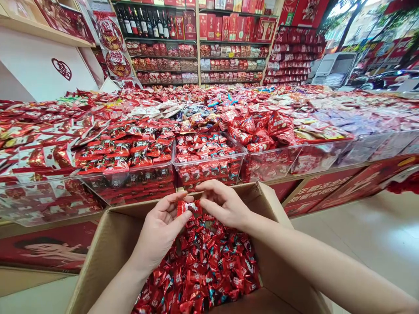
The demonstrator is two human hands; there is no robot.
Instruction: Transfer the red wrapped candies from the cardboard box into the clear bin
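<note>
1. The left hand (pixel 163 229) was pinching a red wrapped candy (pixel 186 208) between its thumb and its fingers
2. The right hand (pixel 225 205) was just beside the left hand, with its fingers bent and its thumb tip at the right end of this candy; I cannot tell whether it was also gripping it
3. Both hands were above the open cardboard box (pixel 119 235), whose walls stood to the outer side of each hand
4. Below the hands, inside the box, there lay many loose red candies (pixel 209 270), with small blue and white parts on their wrappers
5. Straight beyond the hands, near the far edge of the box, was a clear bin (pixel 211 162) filled with similar small red candies
6. Beyond the left hand, to its left, another bin carried red and black packets (pixel 124 152)
7. Beyond the right hand, to its right, there were larger red packets (pixel 258 124), and the wooden edge of the surface (pixel 297 176) ran under the bins
8. Far behind the hands, dark bottles (pixel 147 24) stood on a shelf
</note>
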